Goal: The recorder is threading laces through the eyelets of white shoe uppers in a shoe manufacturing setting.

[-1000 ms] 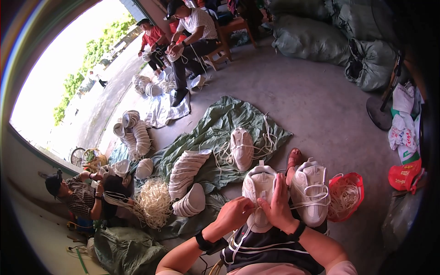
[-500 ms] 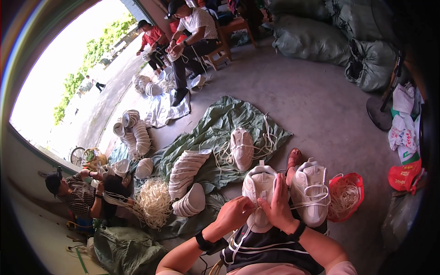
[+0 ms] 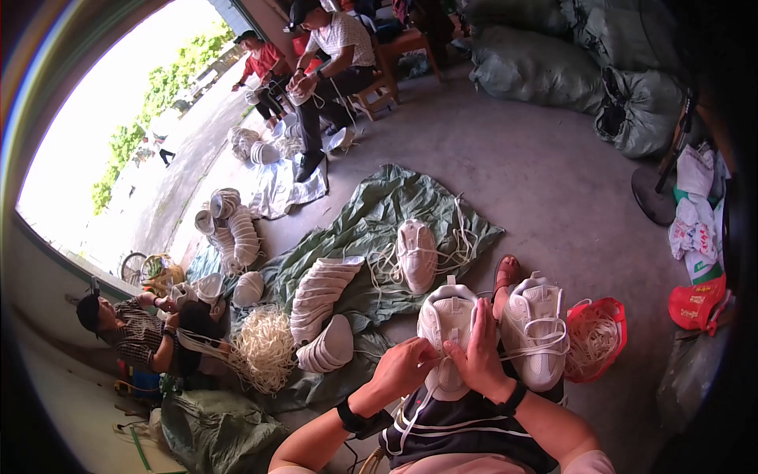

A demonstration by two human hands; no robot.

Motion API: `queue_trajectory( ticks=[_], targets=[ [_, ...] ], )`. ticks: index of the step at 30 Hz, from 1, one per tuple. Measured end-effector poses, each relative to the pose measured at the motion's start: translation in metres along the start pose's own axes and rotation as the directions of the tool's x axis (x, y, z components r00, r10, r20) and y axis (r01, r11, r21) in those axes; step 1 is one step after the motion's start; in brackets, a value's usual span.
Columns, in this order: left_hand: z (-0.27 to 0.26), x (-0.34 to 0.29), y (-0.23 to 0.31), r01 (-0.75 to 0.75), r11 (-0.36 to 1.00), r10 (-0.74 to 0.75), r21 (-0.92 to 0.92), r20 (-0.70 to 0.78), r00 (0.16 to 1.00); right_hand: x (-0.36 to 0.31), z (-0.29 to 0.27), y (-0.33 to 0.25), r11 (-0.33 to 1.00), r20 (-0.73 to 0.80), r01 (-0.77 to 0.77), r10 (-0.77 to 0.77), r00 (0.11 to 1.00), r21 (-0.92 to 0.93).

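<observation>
A white sneaker point(image 3: 450, 316) stands upright on my lap between my two hands. My left hand point(image 3: 401, 367) is closed in a pinch at its left side, on a white shoelace point(image 3: 412, 423) that trails down over my dark clothing. Along the sneaker's right side lies my right hand point(image 3: 480, 359), fingers straight and thumb pressed on its front, steadying it. A second white sneaker point(image 3: 535, 332), its lace looped across the front, rests just right of that hand. Another white sneaker point(image 3: 417, 257) with loose laces sits on the green sheet point(image 3: 387, 197) ahead.
Stacked white shoe uppers point(image 3: 320, 304) and a heap of laces point(image 3: 266, 347) lie to the left. A red bag of laces point(image 3: 596, 340) stands at my right. Co-workers sit at the left point(image 3: 142, 336) and far side point(image 3: 335, 55). Large sacks point(image 3: 537, 71) fill the back right.
My hands and the sneaker between them look unmoved. The co-worker at the left has shifted the head slightly, and a distant person outside has moved a little.
</observation>
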State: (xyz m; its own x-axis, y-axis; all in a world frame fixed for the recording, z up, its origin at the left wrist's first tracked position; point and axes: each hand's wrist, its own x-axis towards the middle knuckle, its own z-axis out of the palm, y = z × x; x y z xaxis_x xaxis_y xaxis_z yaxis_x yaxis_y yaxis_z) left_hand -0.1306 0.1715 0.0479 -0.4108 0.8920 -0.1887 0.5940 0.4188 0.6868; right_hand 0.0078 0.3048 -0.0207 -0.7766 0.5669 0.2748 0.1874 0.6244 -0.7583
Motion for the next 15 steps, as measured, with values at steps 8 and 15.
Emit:
queue_trajectory(
  ticks=[8, 15],
  targets=[
    [0.0010, 0.0010, -0.0007, 0.023, 1.000, -0.023, 0.002, 0.026, 0.999, 0.0004, 0.0009, 0.0007, 1.000, -0.003, 0.003, -0.003, 1.000, -0.004],
    [0.0012, 0.0004, -0.0009, 0.001, 1.000, -0.001, -0.002, -0.004, 1.000, 0.0005, 0.0003, 0.0007, 1.000, 0.002, 0.004, -0.004, 1.000, 0.007]
  ],
)
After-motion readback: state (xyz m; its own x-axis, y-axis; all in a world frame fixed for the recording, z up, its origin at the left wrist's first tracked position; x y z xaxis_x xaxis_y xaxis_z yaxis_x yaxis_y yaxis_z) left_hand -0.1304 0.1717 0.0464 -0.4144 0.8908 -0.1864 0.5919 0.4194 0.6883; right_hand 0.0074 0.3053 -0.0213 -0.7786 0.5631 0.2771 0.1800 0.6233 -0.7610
